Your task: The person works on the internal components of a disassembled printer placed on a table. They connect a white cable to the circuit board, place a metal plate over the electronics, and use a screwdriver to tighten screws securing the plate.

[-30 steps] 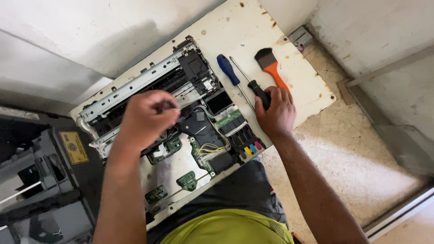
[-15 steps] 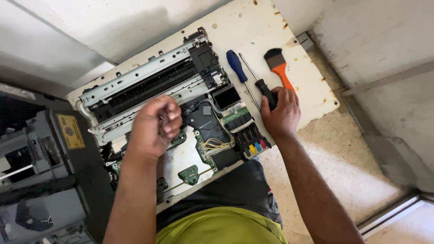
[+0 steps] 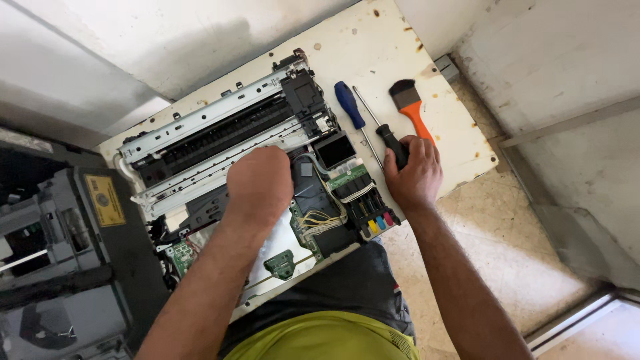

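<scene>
On the stained cream board [image 3: 460, 143], an opened printer chassis with a grey metal frame and green circuit boards [image 3: 220, 133] lies between the person's arms. The left hand [image 3: 259, 185] is curled down over its middle; whether the fingers pinch anything cannot be told, since they are hidden beneath the knuckles. The right hand [image 3: 415, 175] is closed around the black-handled screwdriver [image 3: 392, 143], just beside a blue-handled screwdriver [image 3: 349, 105] and an orange-handled brush [image 3: 412, 110]. The chassis sits directly under the left hand and left of the right. I judge the loose yellow wire bundle [image 3: 321, 221] near the left wrist could snag if the wrist shifts.
</scene>
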